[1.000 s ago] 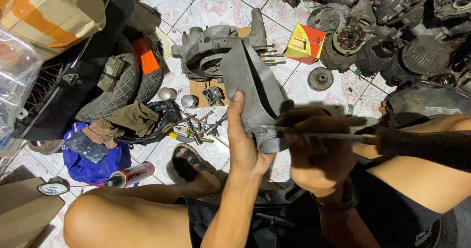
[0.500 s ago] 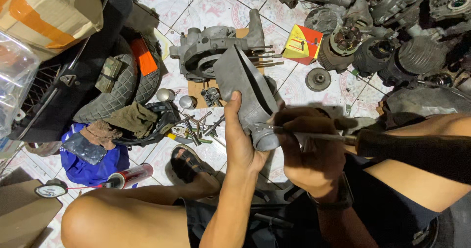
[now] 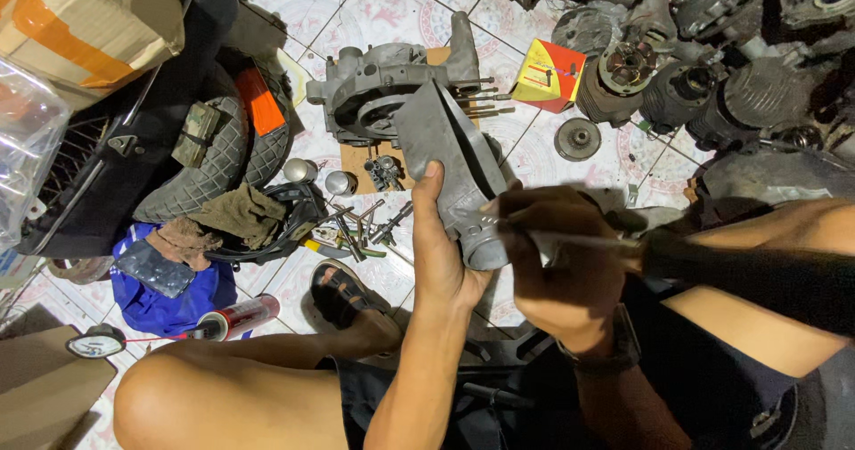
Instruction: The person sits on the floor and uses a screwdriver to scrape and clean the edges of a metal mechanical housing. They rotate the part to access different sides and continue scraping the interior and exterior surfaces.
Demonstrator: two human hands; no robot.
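Observation:
My left hand (image 3: 443, 252) grips a long grey metal engine casing part (image 3: 448, 158) by its lower round end, holding it up over my lap. My right hand (image 3: 559, 270) holds a thin metal rod tool with a black handle (image 3: 712, 258); its tip rests against the part's round end. On the tiled floor just beyond lies a larger grey engine crankcase (image 3: 374, 89) with studs sticking out to the right.
Loose bolts and sockets (image 3: 361, 223) lie near my sandalled foot (image 3: 338, 291). A tyre (image 3: 209, 160), rags, a blue bag (image 3: 169, 290) and a spray can (image 3: 236, 318) are at left. A red-yellow box (image 3: 548, 74) and several engine cylinders (image 3: 686, 89) fill the upper right.
The casing part and both hands have shifted slightly down and toward me. The rod tool stays against the part's round end.

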